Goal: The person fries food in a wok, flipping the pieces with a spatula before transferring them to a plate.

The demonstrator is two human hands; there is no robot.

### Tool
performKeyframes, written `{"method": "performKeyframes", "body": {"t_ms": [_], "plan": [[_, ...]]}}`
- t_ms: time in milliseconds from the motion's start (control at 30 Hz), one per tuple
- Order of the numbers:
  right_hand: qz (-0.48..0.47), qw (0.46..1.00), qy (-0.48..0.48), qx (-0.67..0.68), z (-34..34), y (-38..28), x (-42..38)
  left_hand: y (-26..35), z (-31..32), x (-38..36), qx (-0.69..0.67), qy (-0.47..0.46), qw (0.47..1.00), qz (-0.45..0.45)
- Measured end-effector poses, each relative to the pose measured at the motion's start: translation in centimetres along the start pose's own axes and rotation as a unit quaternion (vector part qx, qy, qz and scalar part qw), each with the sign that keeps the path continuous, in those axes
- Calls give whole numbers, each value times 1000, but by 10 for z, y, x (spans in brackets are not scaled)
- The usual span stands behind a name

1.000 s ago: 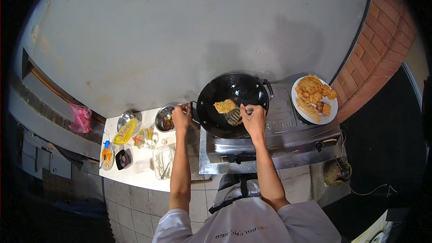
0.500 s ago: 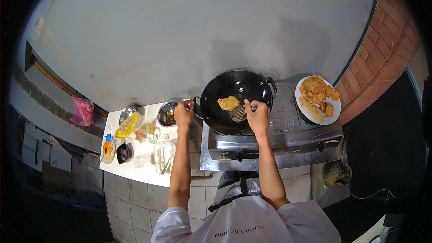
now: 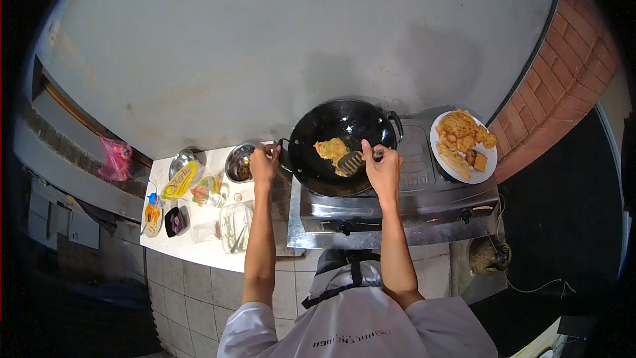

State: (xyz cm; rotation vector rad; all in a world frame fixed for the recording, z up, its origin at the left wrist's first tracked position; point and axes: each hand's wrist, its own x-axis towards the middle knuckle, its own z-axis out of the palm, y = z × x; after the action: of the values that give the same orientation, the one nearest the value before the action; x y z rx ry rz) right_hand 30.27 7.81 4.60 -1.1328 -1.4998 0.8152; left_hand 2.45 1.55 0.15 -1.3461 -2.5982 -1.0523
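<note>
A black wok [image 3: 318, 176] sits on the stove with a golden fried piece of food [image 3: 329, 149] in it. My right hand [image 3: 383, 167] is closed round the short dark handle of a slotted spatula [image 3: 351, 164]. The spatula's blade touches the right side of the food, partly covering it. At the wok's left loop handle [image 3: 285, 155], the fingers of my left hand [image 3: 265, 164] are pinched together on its outer edge; my fingers hide part of the contact. Just left of that hand is a metal bowl [image 3: 233, 159] with something brown inside.
A white plate of fried food [image 3: 490, 172] stands at the stove's [image 3: 397, 231] right. On the white table [image 3: 192, 252] are a yellow packet [image 3: 179, 182], a dark bowl [image 3: 175, 223], a clear container [image 3: 235, 225] and another metal bowl [image 3: 183, 159]. A wall rises behind.
The spatula blade has shifted slightly and now lies against the food's lower right edge. The food sits turned a little in the wok. My left hand stays by the handle; the whole view has shifted slightly.
</note>
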Motion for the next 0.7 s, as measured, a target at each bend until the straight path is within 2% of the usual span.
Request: {"method": "performKeyframes", "body": {"t_ms": [200,367,700], "plan": [[3,999,-26,-32,3,13,0,-4,4,-1,-32,17,999,7],[18,999,25,-13,13,32,-1,-3,3,-2,-39,21,999,9],[8,999,20,-48,22,29,6,-3,-1,1,-54,-12,998,-13]]}}
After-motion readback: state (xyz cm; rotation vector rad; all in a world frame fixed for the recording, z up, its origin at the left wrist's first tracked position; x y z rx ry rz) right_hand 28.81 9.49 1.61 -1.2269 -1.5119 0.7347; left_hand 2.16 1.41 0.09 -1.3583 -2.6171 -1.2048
